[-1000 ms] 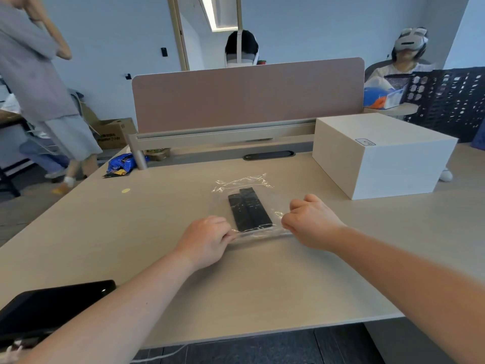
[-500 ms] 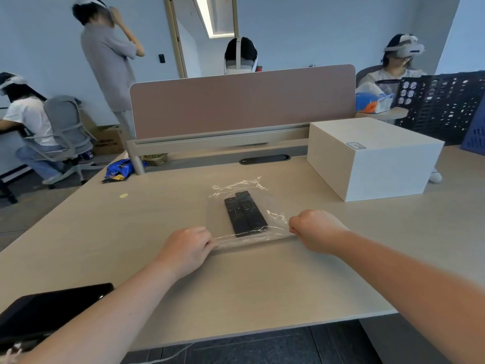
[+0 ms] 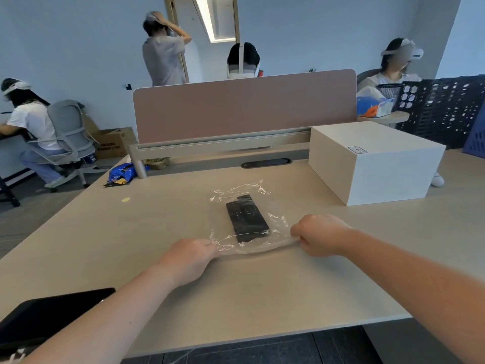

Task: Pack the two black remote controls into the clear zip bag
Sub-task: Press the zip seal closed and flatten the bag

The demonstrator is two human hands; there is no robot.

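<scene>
The clear zip bag (image 3: pixel 275 222) lies flat on the wooden desk in front of me. Two black remote controls (image 3: pixel 246 218) sit side by side inside it, pointing away from me. My left hand (image 3: pixel 190 258) pinches the bag's near left corner. My right hand (image 3: pixel 321 233) pinches the near right corner. The bag's near edge is stretched taut between the two hands.
A white box (image 3: pixel 372 161) stands on the desk at the right. A black tablet (image 3: pixel 49 313) lies at the near left edge. A blue snack packet (image 3: pixel 122 174) lies at the far left by the pink divider (image 3: pixel 244 106). Several people sit or stand beyond.
My hands have moved apart along the bag's near edge, pulling it wider and taut. The camera has tilted up, showing more of the room.
</scene>
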